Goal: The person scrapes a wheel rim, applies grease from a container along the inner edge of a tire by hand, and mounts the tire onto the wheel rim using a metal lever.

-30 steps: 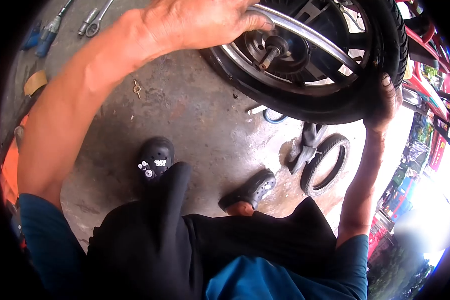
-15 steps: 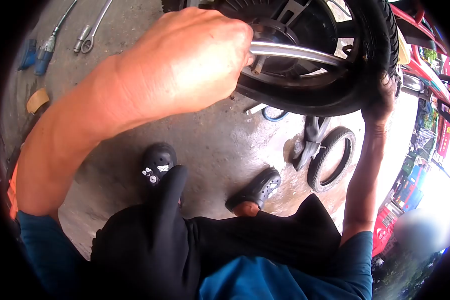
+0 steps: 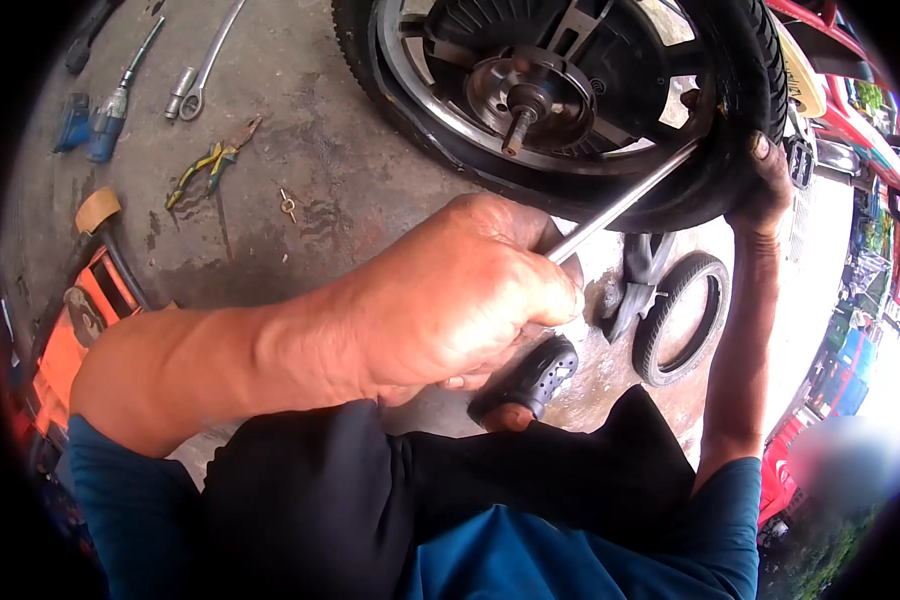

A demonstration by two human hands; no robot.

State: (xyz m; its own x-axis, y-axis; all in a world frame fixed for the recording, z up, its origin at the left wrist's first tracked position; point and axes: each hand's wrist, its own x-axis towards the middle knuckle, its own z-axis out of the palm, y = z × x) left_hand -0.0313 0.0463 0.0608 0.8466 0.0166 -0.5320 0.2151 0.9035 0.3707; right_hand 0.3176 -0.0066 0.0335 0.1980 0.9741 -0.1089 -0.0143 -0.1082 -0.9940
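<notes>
A metal lever (image 3: 625, 203) is gripped in my left hand (image 3: 470, 295), which is closed below the wheel. The lever's far tip meets the wheel between the rim (image 3: 440, 122) and the black tire (image 3: 570, 180) at the lower right. My right hand (image 3: 765, 190) holds the tire's right side, with the thumb on the rubber and the other fingers mostly hidden behind it. The wheel stands tilted, its hub and threaded axle (image 3: 518, 130) facing me. Along the lower left, part of the tire's edge lies outside the rim.
Pliers (image 3: 213, 168), a ring wrench (image 3: 205, 75), a socket (image 3: 180, 93) and a blue air tool (image 3: 108, 125) lie on the floor at the left. An orange frame (image 3: 75, 350) stands at the left edge. A smaller tire (image 3: 682, 318) lies beside a dark inner tube (image 3: 635, 290).
My left hand has swung the lever down and toward me, from across the wheel to below its lower edge. My right hand stays on the tire. The pliers have come into view.
</notes>
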